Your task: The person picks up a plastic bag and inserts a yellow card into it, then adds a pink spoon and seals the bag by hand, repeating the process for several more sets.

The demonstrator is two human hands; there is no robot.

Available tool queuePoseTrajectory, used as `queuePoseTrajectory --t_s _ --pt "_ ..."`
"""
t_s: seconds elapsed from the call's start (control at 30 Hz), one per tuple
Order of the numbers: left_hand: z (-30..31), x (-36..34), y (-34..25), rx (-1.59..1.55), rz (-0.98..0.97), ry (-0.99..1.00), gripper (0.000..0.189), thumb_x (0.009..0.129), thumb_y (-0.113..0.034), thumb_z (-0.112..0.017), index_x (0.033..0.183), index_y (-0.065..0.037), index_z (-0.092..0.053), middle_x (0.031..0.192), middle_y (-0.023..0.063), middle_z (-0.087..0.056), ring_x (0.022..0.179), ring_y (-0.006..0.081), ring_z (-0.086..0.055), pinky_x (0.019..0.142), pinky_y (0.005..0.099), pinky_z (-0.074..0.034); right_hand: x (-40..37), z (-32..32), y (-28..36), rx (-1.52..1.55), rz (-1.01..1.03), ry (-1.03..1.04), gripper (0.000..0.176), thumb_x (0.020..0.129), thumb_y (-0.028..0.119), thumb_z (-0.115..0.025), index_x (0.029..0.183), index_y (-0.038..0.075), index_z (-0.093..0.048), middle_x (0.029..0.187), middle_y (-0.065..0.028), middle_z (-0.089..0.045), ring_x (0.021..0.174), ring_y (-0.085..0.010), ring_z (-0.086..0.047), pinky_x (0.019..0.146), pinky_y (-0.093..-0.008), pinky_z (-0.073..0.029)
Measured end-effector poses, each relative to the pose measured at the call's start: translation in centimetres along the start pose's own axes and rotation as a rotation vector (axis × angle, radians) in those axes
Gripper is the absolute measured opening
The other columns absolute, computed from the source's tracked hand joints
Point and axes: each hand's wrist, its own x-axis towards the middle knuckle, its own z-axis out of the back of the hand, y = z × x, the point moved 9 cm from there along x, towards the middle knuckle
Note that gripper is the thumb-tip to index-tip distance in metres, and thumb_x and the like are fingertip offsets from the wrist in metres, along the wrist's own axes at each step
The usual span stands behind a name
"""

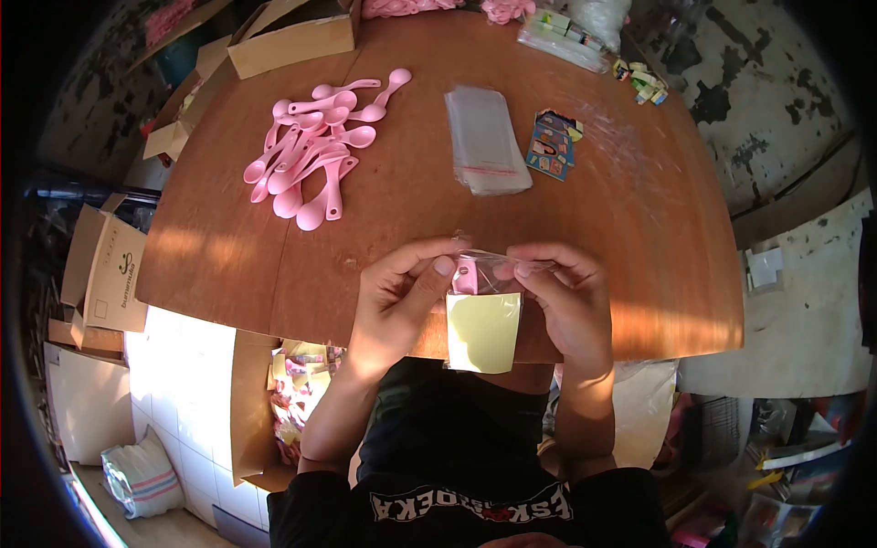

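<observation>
Between my two hands hangs a small clear plastic bag [489,280], pinched along its upper edge. Inside it are a pale yellow card [483,332] and a pink spoon [465,275], of which only the handle end shows above the card. My left hand [402,297] grips the bag's top left corner between thumb and fingers. At the top right corner, my right hand [568,297] pinches the film the same way. Beyond them on the table lie a pile of pink spoons [311,151], a stack of clear bags [489,137] and some printed cards [553,146].
The brown wooden table [384,183] has a curved edge near my body. An open cardboard box [292,46] stands at the far left, and another box [251,411] with packed items sits below the table. Small packets [644,84] lie at the far right.
</observation>
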Motion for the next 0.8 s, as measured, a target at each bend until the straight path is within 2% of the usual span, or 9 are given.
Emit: queuePoseTrajectory --t_s 0.1,0.17,0.3,0.47,0.6,0.8 --pt "0.0 0.0 0.2 0.014 0.014 0.036 0.026 0.099 -0.009 -0.051 0.122 0.003 -0.058 0.106 0.0098 -0.068 0.092 0.0122 -0.065 0.074 0.0265 -0.057 0.1 0.1 -0.5 0.024 -0.064 0.022 0.015 0.090 0.001 -0.061 0.103 -0.004 -0.067 0.094 -0.0128 -0.070 0.090 -0.0174 -0.068 0.082 -0.0299 -0.055" --pt "-0.2 0.0 0.0 -0.037 0.002 0.062 0.026 0.100 -0.008 -0.049 0.121 0.003 -0.059 0.111 0.0100 -0.066 0.093 0.0126 -0.064 0.076 0.0267 -0.058 0.2 0.4 -0.7 -0.010 -0.049 0.023 0.018 0.090 -0.002 -0.057 0.106 -0.006 -0.063 0.092 -0.0185 -0.069 0.086 -0.0246 -0.069 0.078 -0.0357 -0.058" --pt "-0.3 0.1 -0.2 -0.001 0.010 0.054 0.025 0.100 -0.006 -0.048 0.120 0.003 -0.059 0.113 0.0099 -0.065 0.095 0.0129 -0.064 0.078 0.0266 -0.057 0.3 0.6 -0.7 0.007 -0.042 0.024 0.018 0.090 -0.002 -0.056 0.106 -0.006 -0.063 0.093 -0.0188 -0.069 0.086 -0.0247 -0.069 0.078 -0.0359 -0.058" --pt "0.0 0.2 0.0 0.037 0.005 0.042 0.024 0.098 0.000 -0.047 0.116 0.004 -0.062 0.111 0.0101 -0.066 0.095 0.0132 -0.064 0.078 0.0264 -0.057 0.3 1.0 -0.8 0.038 0.020 0.022 0.012 0.090 -0.003 -0.057 0.099 -0.004 -0.064 0.093 -0.0190 -0.069 0.087 -0.0240 -0.069 0.079 -0.0364 -0.058" --pt "0.1 0.0 0.0 0.046 0.025 0.049 0.021 0.097 0.001 -0.047 0.110 0.005 -0.064 0.106 0.0104 -0.067 0.093 0.0132 -0.064 0.079 0.0256 -0.056 0.2 0.6 -0.6 0.049 -0.046 0.031 0.009 0.089 -0.003 -0.058 0.095 -0.004 -0.064 0.093 -0.0179 -0.070 0.089 -0.0228 -0.069 0.080 -0.0350 -0.057" --pt "0.2 0.0 -0.2 0.080 -0.002 0.048 0.020 0.096 0.003 -0.047 0.103 0.006 -0.065 0.101 0.0119 -0.068 0.092 0.0142 -0.065 0.079 0.0265 -0.055 0.3 0.4 0.1 -0.068 0.052 0.025 0.008 0.088 -0.004 -0.058 0.092 -0.004 -0.065 0.092 -0.0164 -0.070 0.088 -0.0206 -0.069 0.082 -0.0309 -0.055"
